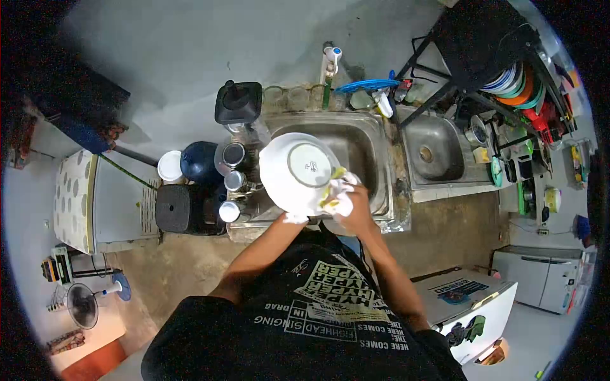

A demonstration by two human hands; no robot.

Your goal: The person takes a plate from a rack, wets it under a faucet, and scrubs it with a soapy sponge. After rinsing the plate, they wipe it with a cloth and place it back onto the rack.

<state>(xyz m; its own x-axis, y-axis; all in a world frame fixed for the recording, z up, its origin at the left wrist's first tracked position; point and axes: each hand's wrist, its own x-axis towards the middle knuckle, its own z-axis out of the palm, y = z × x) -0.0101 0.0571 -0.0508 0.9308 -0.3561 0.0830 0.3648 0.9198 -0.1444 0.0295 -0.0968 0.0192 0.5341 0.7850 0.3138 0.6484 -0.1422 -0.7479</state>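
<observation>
A large white bowl [283,174] is tilted over the left basin of the sink, its round base with a small printed mark facing me. My left hand [291,220] grips the bowl's near edge from below. White suds cover part of that hand, and its fingers are mostly hidden behind the bowl. At the bowl's right side, my right hand [356,206] is closed around a foam-covered yellow sponge [337,190] and presses it against the outer surface. Foam hides most of the sponge's shape. Under the bowl lies the metal sink basin [372,149].
A faucet [332,57] rises behind the sink. Several jars [234,154] and a black-lidded container [238,101] crowd the left edge. To the right are a second basin [435,149] and a black rack [483,44] above stacked plates [518,82].
</observation>
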